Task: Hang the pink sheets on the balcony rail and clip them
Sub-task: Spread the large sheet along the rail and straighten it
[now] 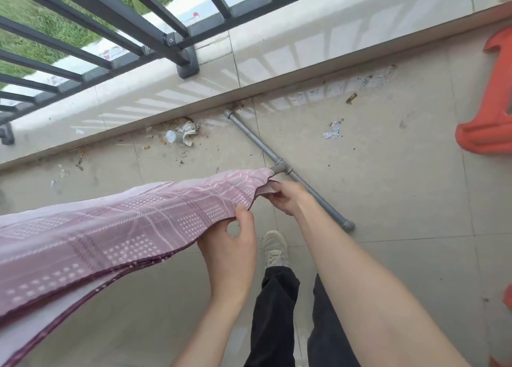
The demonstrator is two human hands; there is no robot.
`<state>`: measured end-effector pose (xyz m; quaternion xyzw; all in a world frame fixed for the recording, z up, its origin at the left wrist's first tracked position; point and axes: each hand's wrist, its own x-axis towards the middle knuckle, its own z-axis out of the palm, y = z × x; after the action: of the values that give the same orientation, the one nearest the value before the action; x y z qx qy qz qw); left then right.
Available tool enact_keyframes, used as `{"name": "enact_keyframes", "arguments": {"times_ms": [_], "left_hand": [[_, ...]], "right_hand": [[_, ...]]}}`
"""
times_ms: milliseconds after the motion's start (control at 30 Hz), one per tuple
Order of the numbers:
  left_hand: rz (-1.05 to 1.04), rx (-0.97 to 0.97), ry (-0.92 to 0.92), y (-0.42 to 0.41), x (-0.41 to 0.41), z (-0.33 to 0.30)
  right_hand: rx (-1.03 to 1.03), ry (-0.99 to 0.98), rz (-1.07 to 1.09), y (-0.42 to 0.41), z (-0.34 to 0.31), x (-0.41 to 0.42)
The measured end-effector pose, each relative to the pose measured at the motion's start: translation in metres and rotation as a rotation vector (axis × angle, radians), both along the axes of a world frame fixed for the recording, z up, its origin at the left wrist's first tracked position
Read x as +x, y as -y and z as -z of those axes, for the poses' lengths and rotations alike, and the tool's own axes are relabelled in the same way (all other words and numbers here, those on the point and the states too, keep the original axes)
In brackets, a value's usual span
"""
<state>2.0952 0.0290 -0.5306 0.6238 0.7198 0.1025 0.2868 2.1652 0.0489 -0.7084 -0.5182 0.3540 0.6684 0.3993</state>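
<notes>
From the head view, the pink checked cotton sheet [133, 222] lies draped over a grey metal pipe rack [279, 168]; the left hand [230, 244] pinches its near hem, the right hand [285, 197] grips the corner, likely to spread it flat before clipping.

Tiled floor [388, 200] (littered) bears pipe [318, 197].

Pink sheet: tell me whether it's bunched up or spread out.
Spread out. The pink sheet lies draped flat over a grey pipe rack, its edge pinched by the left hand and right hand. No clips visible.
</notes>
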Motion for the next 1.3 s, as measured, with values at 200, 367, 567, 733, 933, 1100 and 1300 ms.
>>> {"name": "enact_keyframes", "arguments": {"times_ms": [200, 367, 567, 733, 933, 1100, 1300], "left_hand": [[0.017, -0.003, -0.039, -0.002, 0.003, 0.003], [0.031, -0.015, -0.062, -0.003, 0.002, 0.005], [0.004, -0.023, -0.057, -0.005, -0.001, 0.008], [-0.030, -0.046, -0.056, -0.007, 0.002, 0.008], [-0.043, -0.122, 0.010, -0.007, 0.004, -0.001], [0.092, -0.144, -0.030, -0.001, 0.002, -0.002], [0.447, -0.277, -0.115, 0.003, -0.002, -0.015]], "right_hand": [[-0.122, 0.059, 0.057, -0.009, 0.016, 0.004], [-0.084, 0.085, 0.028, -0.015, 0.027, 0.008], [-0.054, 0.089, -0.013, -0.021, 0.045, 0.003], [-0.069, 0.118, -0.052, -0.023, 0.033, 0.004], [0.044, -0.099, -0.043, -0.020, 0.000, 0.021], [0.199, -0.012, -0.255, 0.006, -0.034, 0.037], [0.337, 0.593, -0.868, 0.057, -0.111, 0.065]]}}
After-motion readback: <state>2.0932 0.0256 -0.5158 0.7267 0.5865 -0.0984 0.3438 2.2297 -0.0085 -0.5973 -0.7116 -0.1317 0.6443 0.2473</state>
